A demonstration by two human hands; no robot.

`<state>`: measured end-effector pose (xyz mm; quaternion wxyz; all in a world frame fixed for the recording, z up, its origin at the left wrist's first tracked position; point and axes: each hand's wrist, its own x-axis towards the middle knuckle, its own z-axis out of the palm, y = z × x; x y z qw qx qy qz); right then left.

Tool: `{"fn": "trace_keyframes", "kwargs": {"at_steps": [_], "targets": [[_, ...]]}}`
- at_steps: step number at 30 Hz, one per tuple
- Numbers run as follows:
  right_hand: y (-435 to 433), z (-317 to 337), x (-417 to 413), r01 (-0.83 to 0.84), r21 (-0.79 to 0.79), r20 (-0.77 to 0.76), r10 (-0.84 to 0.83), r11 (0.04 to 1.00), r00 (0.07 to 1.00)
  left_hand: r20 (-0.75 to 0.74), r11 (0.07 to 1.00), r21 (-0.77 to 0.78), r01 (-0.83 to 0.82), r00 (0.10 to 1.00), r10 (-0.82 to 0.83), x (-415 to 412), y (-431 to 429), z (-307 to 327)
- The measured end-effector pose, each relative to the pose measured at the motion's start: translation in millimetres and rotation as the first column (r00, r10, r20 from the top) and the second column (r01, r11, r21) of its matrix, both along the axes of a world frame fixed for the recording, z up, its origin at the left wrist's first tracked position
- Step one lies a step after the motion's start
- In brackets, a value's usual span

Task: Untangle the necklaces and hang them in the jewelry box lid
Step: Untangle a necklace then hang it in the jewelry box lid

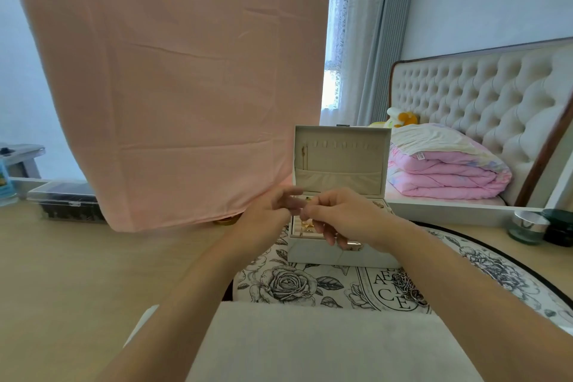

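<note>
Both hands meet in the air just above the open jewelry box [325, 253]. My left hand [263, 217] has its fingers reaching rightwards, and my right hand [344, 217] is curled, thumb and forefinger drawn in toward the left fingertips [291, 202]. It has the look of a pinch on something very fine. No chain shows between the fingers, and the left ones are blurred, so I cannot tell whether either hand really has a necklace or only air.

What I can place is everything else. The lid [341, 164] stands upright directly behind my hands. Its row of hooks [338, 144] runs left to right across the upper part, above my knuckles. One thin gold chain [303, 153] hangs straight down at the far left end, and the hooks to its right look free. The tangle of silver chains [407, 285] lies on the floral mat [279, 282] in front of the box. It is toward me and off to the right, right against my right forearm and well below both hands.

So I judge that the next move depends on this layout. If a chain is in my fingers, it goes up and away from me to a free hook, and the right hand is nearer those. If not, the right hand is again the closer one and would drop back to the pile.
</note>
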<state>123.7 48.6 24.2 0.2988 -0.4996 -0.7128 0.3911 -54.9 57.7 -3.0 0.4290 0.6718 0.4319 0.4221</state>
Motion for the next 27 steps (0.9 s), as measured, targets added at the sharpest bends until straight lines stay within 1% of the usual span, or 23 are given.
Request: {"fn": "trace_keyframes", "kwargs": {"at_steps": [1, 2, 3, 6, 8, 10, 11, 12, 13, 14, 16, 17, 19, 21, 23, 24, 25, 27], "targets": [[2, 4, -2, 0.000, 0.000, 0.023, 0.000, 1.000, 1.000, 0.124, 0.995, -0.063, 0.079, 0.990, -0.071, 3, 1, 5], [3, 9, -3, 0.001, -0.003, 0.052, -0.001, 1.000, 0.999, 0.171, 0.985, -0.111, 0.130, 0.979, -0.110, 6, 2, 10], [5, 13, -3, 0.002, -0.008, 0.081, -0.001, 1.000, 0.997, 0.146, 0.979, -0.135, 0.154, 0.980, -0.134, 7, 4, 14], [10, 24, -1, -0.004, -0.022, 0.106, 0.007, 1.000, 0.994, -0.070, 0.968, -0.147, 0.204, 0.974, -0.215, 3, 14, 27], [12, 31, 5, -0.017, -0.041, 0.095, 0.021, 0.999, 0.995, -0.198, 0.958, -0.147, 0.245, 0.942, -0.271, -3, 19, 40], [14, 38, 14, -0.043, -0.071, 0.083, 0.049, 0.997, 0.995, -0.340, 0.963, -0.086, 0.256, 0.901, -0.270, -10, 23, 51], [15, 40, 19, -0.064, -0.090, 0.064, 0.070, 0.994, 0.995, -0.377, 0.968, -0.048, 0.247, 0.893, -0.247, -13, 25, 55], [16, 42, 24, -0.088, -0.110, 0.031, 0.092, 0.990, 0.995, -0.366, 0.972, -0.021, 0.234, 0.903, -0.225, -16, 27, 57], [18, 43, 30, -0.116, -0.126, -0.013, 0.116, 0.985, 0.993, -0.306, 0.974, -0.012, 0.224, 0.927, -0.217, -18, 31, 58], [19, 44, 35, -0.142, -0.134, -0.060, 0.135, 0.981, 0.989, -0.207, 0.976, -0.018, 0.219, 0.954, -0.218, -20, 34, 59], [23, 46, 43, -0.159, -0.130, -0.149, 0.139, 0.979, 0.979, 0.041, 0.978, -0.040, 0.205, 0.978, -0.203, -21, 40, 58], [25, 47, 46, -0.148, -0.124, -0.200, 0.122, 0.981, 0.972, 0.172, 0.977, -0.059, 0.203, 0.967, -0.190, -20, 42, 59], [31, 51, 48, -0.089, -0.110, -0.317, 0.050, 0.990, 0.947, 0.412, 0.967, -0.103, 0.234, 0.895, -0.173, -18, 46, 61], [39, 55, 49, 0.007, -0.085, -0.399, -0.040, 0.996, 0.916, 0.545, 0.950, -0.149, 0.275, 0.824, -0.153, -15, 51, 65], [50, 61, 47, 0.119, -0.028, -0.378, -0.121, 0.992, 0.918, 0.581, 0.935, -0.190, 0.301, 0.801, -0.140, -9, 58, 69], [57, 64, 47, 0.173, 0.007, -0.353, -0.160, 0.985, 0.922, 0.573, 0.934, -0.209, 0.291, 0.810, -0.124, -6, 63, 72], [63, 67, 45, 0.225, 0.041, -0.336, -0.198, 0.974, 0.921, 0.545, 0.939, -0.229, 0.256, 0.833, -0.094, -3, 69, 75], [77, 71, 43, 0.331, 0.101, -0.320, -0.284, 0.938, 0.904, 0.414, 0.964, -0.243, 0.107, 0.910, 0.004, 5, 83, 80]]}}
